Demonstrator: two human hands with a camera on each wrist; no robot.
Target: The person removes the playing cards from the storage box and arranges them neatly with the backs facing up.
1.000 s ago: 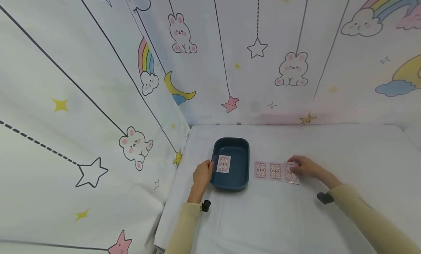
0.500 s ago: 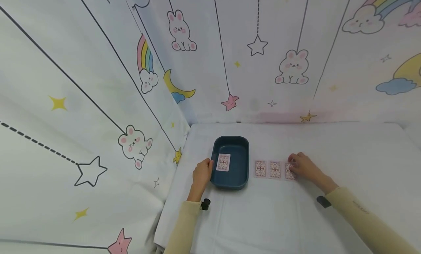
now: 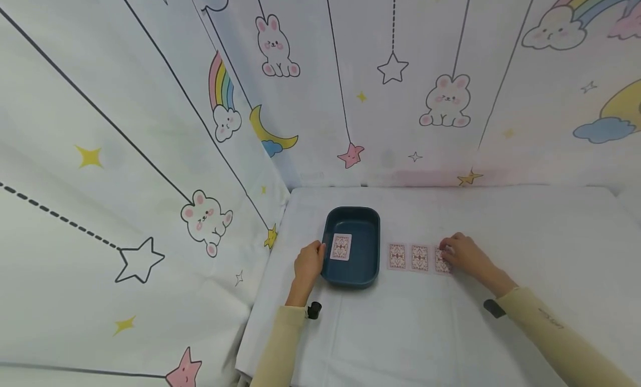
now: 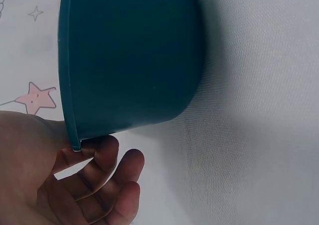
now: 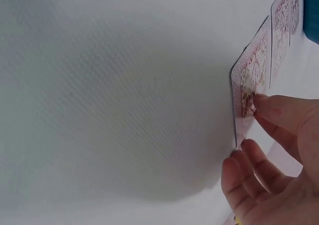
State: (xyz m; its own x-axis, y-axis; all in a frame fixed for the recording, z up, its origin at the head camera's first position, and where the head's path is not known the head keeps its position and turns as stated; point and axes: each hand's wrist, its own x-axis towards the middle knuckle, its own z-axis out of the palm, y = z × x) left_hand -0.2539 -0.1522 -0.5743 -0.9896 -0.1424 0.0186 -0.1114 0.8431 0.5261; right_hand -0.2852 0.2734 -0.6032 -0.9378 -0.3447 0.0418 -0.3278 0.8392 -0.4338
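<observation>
My left hand [image 3: 307, 263] grips the left rim of a deep dark teal tray [image 3: 374, 264]; in the left wrist view its fingers [image 4: 105, 153] curl under that rim. A patterned playing card [image 3: 341, 247] lies back up inside the tray. To the right of the tray, several such cards lie in a row: a near card [image 3: 397, 256], a middle card [image 3: 419, 258] and an end card [image 3: 442, 262]. My right hand [image 3: 466, 255] pinches the end card [image 5: 251, 70] at its far edge, one fingertip on its back and others at its edge. The hand hides part of that card.
A white cloth [image 3: 400, 331] covers the table. Behind and to the left hang white curtains [image 3: 310, 125] printed with rabbits, stars and rainbows. A small dark device [image 3: 314, 310] sits at the left wrist and another dark device [image 3: 494, 308] at the right.
My right hand has shifted slightly over the end card, which now lies straighter and more level with the other cards. The left hand has stayed on the tray's rim.
</observation>
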